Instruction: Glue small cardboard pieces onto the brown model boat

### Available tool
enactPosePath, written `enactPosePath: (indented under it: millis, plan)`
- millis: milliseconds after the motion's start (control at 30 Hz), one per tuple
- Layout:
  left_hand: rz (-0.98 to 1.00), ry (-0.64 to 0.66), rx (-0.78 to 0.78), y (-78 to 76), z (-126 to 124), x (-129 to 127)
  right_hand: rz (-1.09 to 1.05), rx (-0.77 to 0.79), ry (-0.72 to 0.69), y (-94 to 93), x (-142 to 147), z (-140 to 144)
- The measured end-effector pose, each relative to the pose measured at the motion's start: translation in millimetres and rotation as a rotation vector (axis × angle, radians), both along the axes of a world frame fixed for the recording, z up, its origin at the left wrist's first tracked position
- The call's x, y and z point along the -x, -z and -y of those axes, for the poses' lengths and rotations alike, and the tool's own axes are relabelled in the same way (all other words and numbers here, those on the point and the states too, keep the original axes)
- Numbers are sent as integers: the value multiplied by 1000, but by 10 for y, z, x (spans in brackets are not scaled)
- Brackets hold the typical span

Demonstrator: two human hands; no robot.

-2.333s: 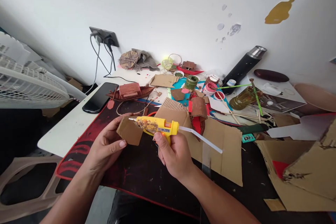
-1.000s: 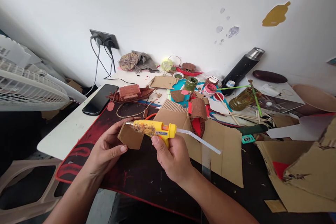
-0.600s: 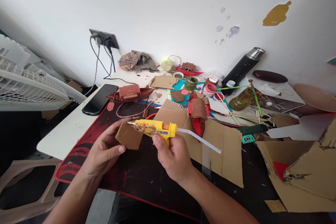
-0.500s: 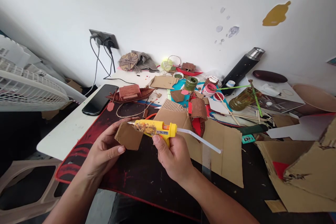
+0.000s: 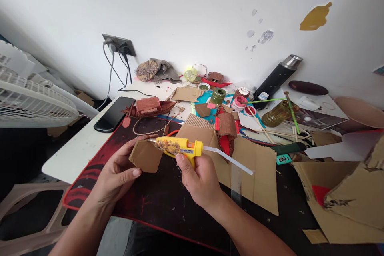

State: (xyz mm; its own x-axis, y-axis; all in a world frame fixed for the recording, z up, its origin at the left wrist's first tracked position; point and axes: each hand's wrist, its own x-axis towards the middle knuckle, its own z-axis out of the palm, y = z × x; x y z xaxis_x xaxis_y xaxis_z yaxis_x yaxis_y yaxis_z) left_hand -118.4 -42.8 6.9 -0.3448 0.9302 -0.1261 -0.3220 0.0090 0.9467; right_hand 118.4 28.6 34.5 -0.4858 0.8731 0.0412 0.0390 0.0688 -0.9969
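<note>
My left hand (image 5: 120,172) is closed on a small many-sided piece of cardboard (image 5: 147,157), thumb at its lower left corner and fingers behind it. In my right hand (image 5: 201,178) is a yellow glue gun (image 5: 181,146), its nozzle pointing left at the cardboard's upper edge; I cannot tell whether the tip touches. A bent translucent glue stick (image 5: 231,159) sticks out of the gun's back. Beyond it, a small boat model (image 5: 226,126) with a brown arched roof and red inside lies on a corrugated cardboard sheet (image 5: 258,176).
A brown boat model (image 5: 150,106) and a phone (image 5: 114,115) lie at the left back. Paint jars (image 5: 218,96) and a black flask (image 5: 277,80) stand at the rear. Folded cardboard (image 5: 351,208) fills the right side. A fan (image 5: 36,100) is at far left.
The cardboard piece has shifted very slightly left, and the glue gun slightly right. Both hands keep their holds.
</note>
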Motion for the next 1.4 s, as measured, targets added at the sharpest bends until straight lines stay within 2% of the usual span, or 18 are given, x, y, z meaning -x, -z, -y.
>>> enactPosePath:
  millis: [767,1400]
  plan:
    - [2,-30,-39,-70,45,20,54,-3,21,1,-32,-9]
    - [2,-25,-6,-4,85,107,86,-23,39,-2,-21,-15]
